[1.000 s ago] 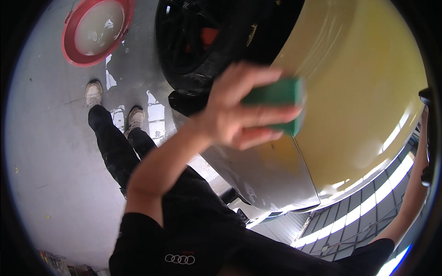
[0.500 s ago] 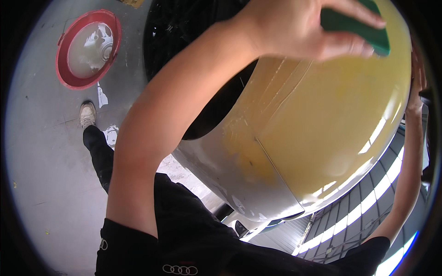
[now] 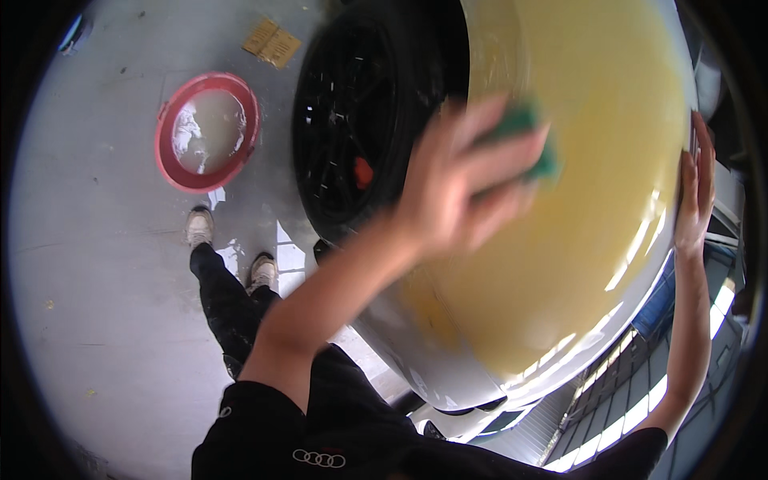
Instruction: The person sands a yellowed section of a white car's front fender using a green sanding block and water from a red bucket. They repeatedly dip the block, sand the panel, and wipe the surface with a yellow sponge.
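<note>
My left hand [image 3: 460,180], smeared by motion, is closed around a green sanding block [image 3: 518,120]. It is over the yellow-coated car fender [image 3: 576,240], close to the wheel arch. Whether the block's face touches the panel all along is hidden by the fingers. My right hand [image 3: 698,192] lies with outstretched fingers against the panel's far right side and holds nothing. Yellow gives way to pale grey along the fender's lower edge, and bright reflections run down its right side.
Beside the arch stands a black wheel [image 3: 352,96] with a red part behind its spokes. A red bucket [image 3: 164,152] of cloudy water is on the grey floor at left. Flattened cardboard [image 3: 272,43] lies beyond it. My shoes [image 3: 199,227] are near the bucket.
My left hand has brought the sanding block left and nearer, toward the wheel arch. The view has shifted, showing more of my right hand, the wheel and the floor.
</note>
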Motion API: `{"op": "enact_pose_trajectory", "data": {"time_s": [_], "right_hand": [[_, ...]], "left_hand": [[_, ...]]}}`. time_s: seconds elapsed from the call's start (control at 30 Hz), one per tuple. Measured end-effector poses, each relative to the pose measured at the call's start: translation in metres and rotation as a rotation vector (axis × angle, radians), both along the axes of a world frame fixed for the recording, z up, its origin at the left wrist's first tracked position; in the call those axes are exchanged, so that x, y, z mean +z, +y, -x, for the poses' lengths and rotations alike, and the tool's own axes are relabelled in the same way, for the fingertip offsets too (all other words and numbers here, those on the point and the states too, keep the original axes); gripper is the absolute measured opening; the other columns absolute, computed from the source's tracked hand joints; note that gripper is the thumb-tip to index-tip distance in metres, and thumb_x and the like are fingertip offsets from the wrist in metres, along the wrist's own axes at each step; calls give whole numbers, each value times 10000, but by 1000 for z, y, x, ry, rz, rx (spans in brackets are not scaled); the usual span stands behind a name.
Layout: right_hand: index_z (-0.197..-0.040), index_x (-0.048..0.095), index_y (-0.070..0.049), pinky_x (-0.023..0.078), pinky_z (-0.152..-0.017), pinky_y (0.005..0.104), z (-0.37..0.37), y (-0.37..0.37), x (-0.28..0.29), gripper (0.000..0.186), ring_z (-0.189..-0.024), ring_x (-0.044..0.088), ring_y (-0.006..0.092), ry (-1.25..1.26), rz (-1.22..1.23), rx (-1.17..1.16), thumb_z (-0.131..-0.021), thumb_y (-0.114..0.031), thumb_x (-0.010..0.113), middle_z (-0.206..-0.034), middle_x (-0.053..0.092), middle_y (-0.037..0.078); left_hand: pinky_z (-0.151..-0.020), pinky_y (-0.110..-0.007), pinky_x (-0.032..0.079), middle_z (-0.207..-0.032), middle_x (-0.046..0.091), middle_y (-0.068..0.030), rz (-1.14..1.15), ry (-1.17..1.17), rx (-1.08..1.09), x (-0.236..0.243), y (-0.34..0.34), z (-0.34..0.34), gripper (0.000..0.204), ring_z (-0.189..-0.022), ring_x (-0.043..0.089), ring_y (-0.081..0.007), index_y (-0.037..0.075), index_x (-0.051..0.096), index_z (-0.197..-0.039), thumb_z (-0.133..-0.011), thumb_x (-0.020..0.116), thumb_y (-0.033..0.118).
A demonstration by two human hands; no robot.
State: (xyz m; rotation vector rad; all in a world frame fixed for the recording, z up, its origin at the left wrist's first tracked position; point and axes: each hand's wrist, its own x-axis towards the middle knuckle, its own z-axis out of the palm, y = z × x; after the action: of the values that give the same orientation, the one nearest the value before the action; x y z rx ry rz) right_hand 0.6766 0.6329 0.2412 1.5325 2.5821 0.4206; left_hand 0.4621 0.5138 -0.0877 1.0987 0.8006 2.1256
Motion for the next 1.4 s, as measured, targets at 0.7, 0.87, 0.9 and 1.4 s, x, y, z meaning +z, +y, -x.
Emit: {"op": "enact_pose_trajectory", "data": {"time_s": [0.7, 0.87, 0.9, 1.4], "right_hand": [[-1633, 450, -99, 322, -1264, 605, 26, -7, -5, 695, -1569, 395, 383, -17, 48, 24, -1070, -506, 467, -1685, 419, 194], [-1648, 422, -109, 370, -1245, 587, 26, -8, -1, 634, -1563, 404, 386, -5, 71, 30, -1112, -448, 414, -1675, 425, 201], [-1648, 422, -113, 373, -1246, 582, 25, -8, 0, 625, -1560, 408, 385, 1, 86, 39, -1116, -441, 408, -1675, 426, 198], [-1521, 544, -61, 594, -1095, 508, -10, 42, 39, 455, -1382, 611, 420, -473, 145, 625, -1080, -133, 631, -1581, 519, 231]], "left_hand": [[-1050, -356, 553, -1377, 731, -166, 258, -107, -184, -5, 201, 33, 478, -1221, 713, -231, 60, 721, -1386, -950, 838, 218], [-1125, -524, 496, -1453, 650, -229, -54, -104, -82, -14, -3, 6, 499, -1339, 630, -422, 125, 734, -1362, -877, 809, 210], [-1104, -502, 512, -1454, 653, -218, -41, -62, -76, -17, 8, 8, 477, -1323, 644, -395, 131, 739, -1355, -889, 809, 206], [-979, -468, 575, -1352, 703, -164, 49, -18, 57, -58, -14, -5, 505, -1187, 697, -356, 243, 753, -1378, -883, 851, 278]]}}
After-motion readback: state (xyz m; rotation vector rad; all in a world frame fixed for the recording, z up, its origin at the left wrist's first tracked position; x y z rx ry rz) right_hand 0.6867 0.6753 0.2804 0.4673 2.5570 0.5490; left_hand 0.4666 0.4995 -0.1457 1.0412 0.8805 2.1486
